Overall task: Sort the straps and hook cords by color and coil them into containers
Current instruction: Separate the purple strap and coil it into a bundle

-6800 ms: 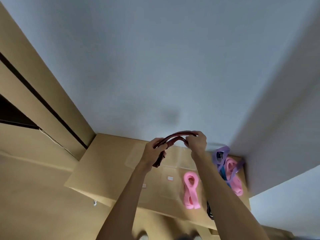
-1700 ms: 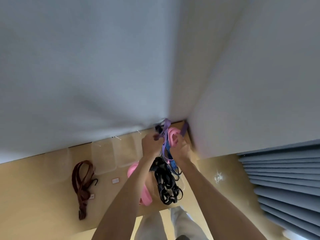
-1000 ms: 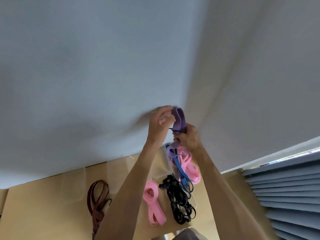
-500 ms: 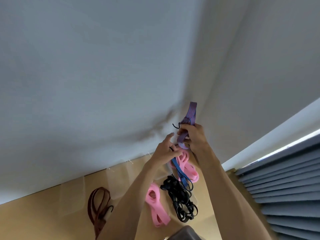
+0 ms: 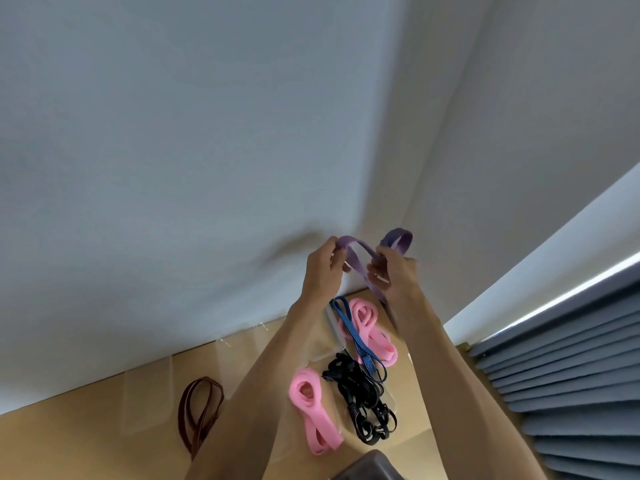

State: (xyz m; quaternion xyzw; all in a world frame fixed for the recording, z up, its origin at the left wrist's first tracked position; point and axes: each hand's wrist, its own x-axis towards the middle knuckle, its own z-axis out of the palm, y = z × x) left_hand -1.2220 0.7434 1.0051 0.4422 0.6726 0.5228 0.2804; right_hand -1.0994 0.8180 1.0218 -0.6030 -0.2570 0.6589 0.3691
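- Both hands are up off the desk [image 5: 104,441], close together, each pinching the purple strap [image 5: 360,252]: left hand [image 5: 320,268] on its left end, right hand [image 5: 393,277] on the loop rising at the right.
- Purple strap arches left to right between them, long axis across the view, a tail dropping below the right hand.
- Straight beneath, on the desk: pink strap [image 5: 375,329], blue hook cord [image 5: 356,337], black cords [image 5: 363,400].
- Second pink strap [image 5: 313,414] lies nearer; brown strap [image 5: 197,410] well off left.
- Containers look like clear, faint trays; which one suits purple, I cannot tell.
- Neither hand leads; coiling likely comes next.
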